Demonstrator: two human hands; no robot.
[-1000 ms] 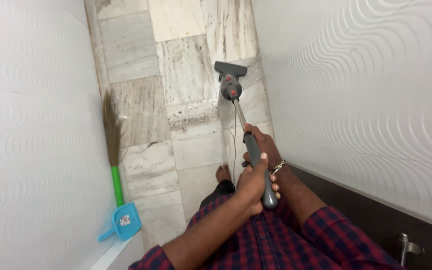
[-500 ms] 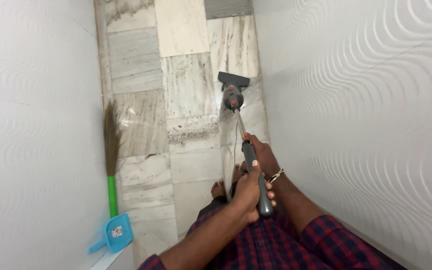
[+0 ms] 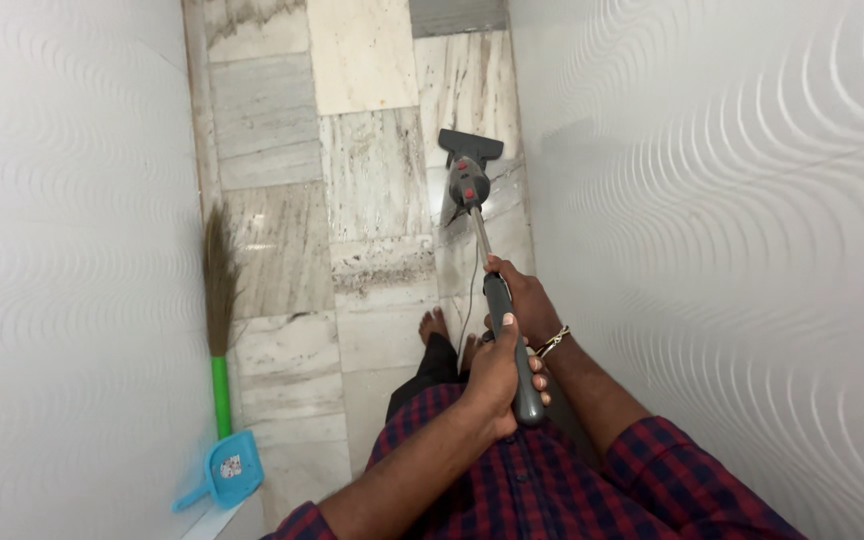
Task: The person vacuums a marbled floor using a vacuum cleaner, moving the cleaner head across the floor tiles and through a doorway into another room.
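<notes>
- Mop [image 3: 472, 185] head on floor [image 3: 382, 300], ahead of hands, by R wall [image 3: 712, 200]; long axis fwd.
- L hand [image 3: 497, 375] gripped on handle end.
- R hand [image 3: 520, 300] clasped higher up, nearer head.

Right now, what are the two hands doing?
Left hand: closed around the grey mop handle.
Right hand: closed on the same handle, higher up.
</notes>
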